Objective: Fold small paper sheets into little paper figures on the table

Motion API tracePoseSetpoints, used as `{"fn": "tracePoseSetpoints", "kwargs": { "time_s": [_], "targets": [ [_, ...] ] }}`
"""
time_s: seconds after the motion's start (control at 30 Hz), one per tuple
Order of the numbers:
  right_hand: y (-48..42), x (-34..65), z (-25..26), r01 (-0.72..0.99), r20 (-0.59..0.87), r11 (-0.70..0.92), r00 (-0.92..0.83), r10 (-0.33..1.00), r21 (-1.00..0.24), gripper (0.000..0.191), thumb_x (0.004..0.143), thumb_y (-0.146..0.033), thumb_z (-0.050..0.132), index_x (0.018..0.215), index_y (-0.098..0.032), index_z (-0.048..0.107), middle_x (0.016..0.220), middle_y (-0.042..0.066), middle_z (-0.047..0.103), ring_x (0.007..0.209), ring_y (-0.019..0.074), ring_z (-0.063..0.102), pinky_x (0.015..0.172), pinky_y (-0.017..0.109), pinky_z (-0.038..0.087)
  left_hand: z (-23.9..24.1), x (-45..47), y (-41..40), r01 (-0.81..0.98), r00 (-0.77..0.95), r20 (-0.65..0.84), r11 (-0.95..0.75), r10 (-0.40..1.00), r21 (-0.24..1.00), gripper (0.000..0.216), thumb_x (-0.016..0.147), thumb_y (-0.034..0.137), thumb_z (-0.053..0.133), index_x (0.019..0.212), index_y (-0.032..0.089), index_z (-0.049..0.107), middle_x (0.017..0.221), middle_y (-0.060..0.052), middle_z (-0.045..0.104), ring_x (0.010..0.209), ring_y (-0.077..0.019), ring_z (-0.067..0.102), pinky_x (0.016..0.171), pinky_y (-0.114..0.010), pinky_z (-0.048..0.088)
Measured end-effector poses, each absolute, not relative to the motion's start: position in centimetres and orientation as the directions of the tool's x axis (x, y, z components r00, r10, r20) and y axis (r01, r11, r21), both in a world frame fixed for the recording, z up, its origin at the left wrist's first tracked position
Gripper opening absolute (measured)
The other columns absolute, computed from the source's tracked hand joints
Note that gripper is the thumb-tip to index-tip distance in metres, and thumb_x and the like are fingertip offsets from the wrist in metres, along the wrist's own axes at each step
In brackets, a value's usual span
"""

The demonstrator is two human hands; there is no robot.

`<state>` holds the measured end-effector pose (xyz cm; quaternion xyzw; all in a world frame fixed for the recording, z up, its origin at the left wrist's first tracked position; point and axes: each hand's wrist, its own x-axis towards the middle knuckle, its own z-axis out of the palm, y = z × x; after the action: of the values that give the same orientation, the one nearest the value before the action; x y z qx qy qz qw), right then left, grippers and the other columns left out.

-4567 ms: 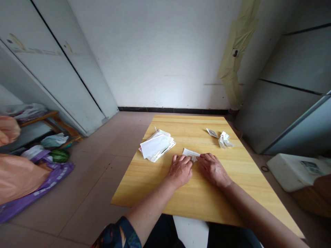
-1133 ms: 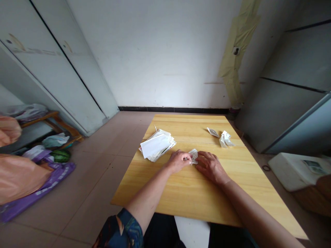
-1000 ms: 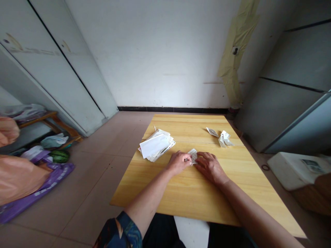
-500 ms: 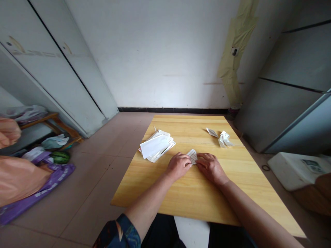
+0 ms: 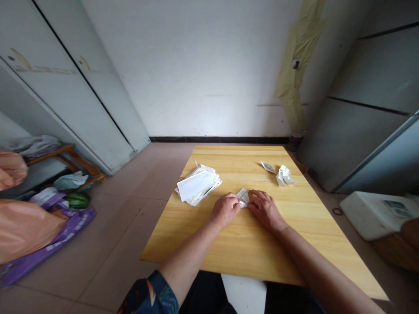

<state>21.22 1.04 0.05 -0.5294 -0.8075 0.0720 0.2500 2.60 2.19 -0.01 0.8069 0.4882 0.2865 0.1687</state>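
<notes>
Both my hands rest on a yellow wooden table (image 5: 248,244), pinching a small folded white paper (image 5: 243,197) between them. My left hand (image 5: 225,210) grips its left side, and my right hand (image 5: 264,210) presses on its right side. Up and to the left of my left hand lies a loose stack of white papers and envelopes (image 5: 196,185). Farther off, near the table's far right, are a small folded paper packet (image 5: 268,167) and a crumpled white paper pile (image 5: 284,175). Neither hand touches these.
Peach plastic bags (image 5: 22,229) and a purple bag (image 5: 55,231) lie on the tiled floor at left, with a watermelon (image 5: 77,200) beside a low wooden rack (image 5: 65,159). A white box (image 5: 369,216) stands at right, beside a grey cabinet (image 5: 366,148).
My hands have drawn closer together over the paper, which now looks narrower and more tightly folded. The stack and the other papers have not moved.
</notes>
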Motion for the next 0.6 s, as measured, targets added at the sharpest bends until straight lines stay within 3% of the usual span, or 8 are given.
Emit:
{"fn": "tracePoseSetpoints", "kwargs": {
  "time_s": [0.33, 0.6],
  "targets": [
    [1.3, 20.6, -0.7, 0.887, 0.331, 0.35, -0.247, 0.911, -0.301, 0.015, 0.085, -0.021, 0.049, 0.086, -0.019, 0.063, 0.13, 0.014, 0.053, 0.115, 0.0279, 0.048, 0.092, 0.045, 0.04, 1.4, 3.5, 2.7, 0.876, 0.292, 0.109, -0.311, 0.95, 0.368, 0.023, 0.087, 0.025, 0.049, 0.074, 0.018, 0.065, 0.087, -0.004, 0.059, 0.074, -0.0128, 0.058, 0.068, -0.023, 0.043],
    [1.0, 20.4, -0.4, 0.867, 0.368, 0.367, -0.237, 0.899, -0.337, 0.01, 0.081, -0.019, 0.051, 0.077, -0.021, 0.06, 0.123, 0.011, 0.058, 0.106, 0.0257, 0.053, 0.09, 0.043, 0.041, 1.8, 3.6, 2.8, 0.894, 0.285, 0.053, -0.285, 0.957, 0.346, 0.021, 0.088, 0.031, 0.051, 0.078, 0.019, 0.065, 0.091, -0.003, 0.059, 0.078, -0.0133, 0.06, 0.068, -0.023, 0.043]
  ]
}}
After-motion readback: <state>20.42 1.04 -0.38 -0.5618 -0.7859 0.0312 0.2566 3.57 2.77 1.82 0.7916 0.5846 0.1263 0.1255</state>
